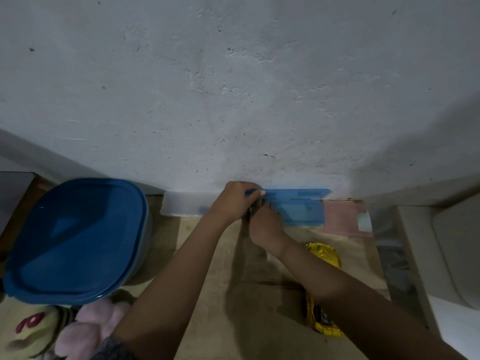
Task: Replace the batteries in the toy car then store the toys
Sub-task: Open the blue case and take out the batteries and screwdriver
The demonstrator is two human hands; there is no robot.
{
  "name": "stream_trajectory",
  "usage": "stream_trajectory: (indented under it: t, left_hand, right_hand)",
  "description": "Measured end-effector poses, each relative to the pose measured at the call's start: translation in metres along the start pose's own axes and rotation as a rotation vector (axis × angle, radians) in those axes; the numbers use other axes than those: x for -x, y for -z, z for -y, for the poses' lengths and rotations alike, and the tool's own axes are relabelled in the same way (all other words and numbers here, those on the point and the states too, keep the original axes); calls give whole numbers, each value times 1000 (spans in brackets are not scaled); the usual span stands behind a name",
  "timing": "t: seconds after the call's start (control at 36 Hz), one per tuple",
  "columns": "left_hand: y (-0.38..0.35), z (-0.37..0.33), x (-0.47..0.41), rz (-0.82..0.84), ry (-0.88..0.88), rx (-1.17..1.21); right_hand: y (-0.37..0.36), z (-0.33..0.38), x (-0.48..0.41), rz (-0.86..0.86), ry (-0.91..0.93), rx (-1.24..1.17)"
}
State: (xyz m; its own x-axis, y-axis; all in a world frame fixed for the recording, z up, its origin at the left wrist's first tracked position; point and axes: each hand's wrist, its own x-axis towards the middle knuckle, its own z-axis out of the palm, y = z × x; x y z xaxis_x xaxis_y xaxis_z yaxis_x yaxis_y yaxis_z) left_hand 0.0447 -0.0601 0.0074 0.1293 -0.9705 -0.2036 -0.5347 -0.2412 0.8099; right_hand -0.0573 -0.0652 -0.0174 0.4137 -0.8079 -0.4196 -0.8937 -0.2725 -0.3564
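Against the rough, pitted plaster wall (233, 87), seen from over the person's head, a long, shallow clear box (181, 207) of cloudy plastic lies with its length along the wall's foot. The left hand (233, 201) has its fingers curled over the near corner of the blue lid (298, 206), a flat, see-through rectangle that also runs along the wall. The right hand (263, 226) is pushed in just under the left, its fingers hidden behind it and beneath the lid, so I cannot tell whether they are apart or closed on something. On the worn, tan tabletop (207, 255) the yellow toy car (323, 253) sits under the right forearm, glossy and hard-shelled, its long axis running from the person toward the wall; which end is the front I cannot tell. To the left stands a big rounded-square tub (75, 240) with a smooth, dark-blue lid. Nearest the person, a fluffy pink plush toy (88, 331) lies beside a pale yellow plush toy (28, 331). A flat pink sheet (340, 219) lies just right of the lid.
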Motion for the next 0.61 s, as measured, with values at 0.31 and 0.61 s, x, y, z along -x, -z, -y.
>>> stream_trajectory:
  t: [0.31, 0.61]
  left_hand:
    - [-3, 0, 0, -13, 30, 67]
    - [5, -1, -4, 29, 50, 32]
  right_hand:
    - [5, 4, -3, 21, -43, -376]
    - [-6, 3, -9, 41, -54, -267]
